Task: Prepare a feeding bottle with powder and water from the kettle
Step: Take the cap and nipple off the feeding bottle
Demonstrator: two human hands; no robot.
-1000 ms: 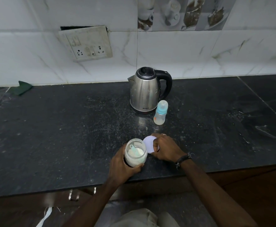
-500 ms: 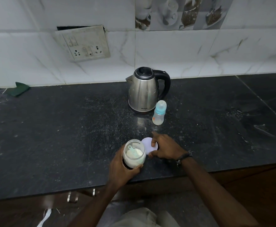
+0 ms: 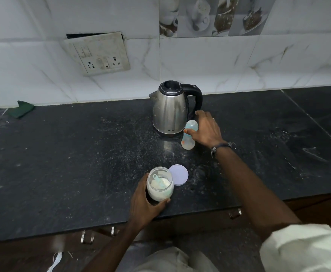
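An open clear jar of white powder (image 3: 160,187) with a pale green scoop inside stands near the counter's front edge, and my left hand (image 3: 145,206) is wrapped around its lower side. Its lilac lid (image 3: 179,174) lies flat on the counter just right of the jar. A steel kettle (image 3: 170,110) with a black handle stands at the back. In front of it, to its right, is the small feeding bottle (image 3: 189,136) with a blue cap. My right hand (image 3: 205,129) is curled around the bottle's upper part, thumb on its left side.
The black stone counter (image 3: 82,158) is dusty and runs the full width. A green cloth (image 3: 21,111) lies at the far left against the tiled wall. A socket plate (image 3: 98,54) is on the wall. Drawer handles (image 3: 87,236) sit below the counter edge.
My right hand let go of the lilac lid, which now lies beside the jar, and reached back to the feeding bottle by the kettle. My left hand stayed on the jar.
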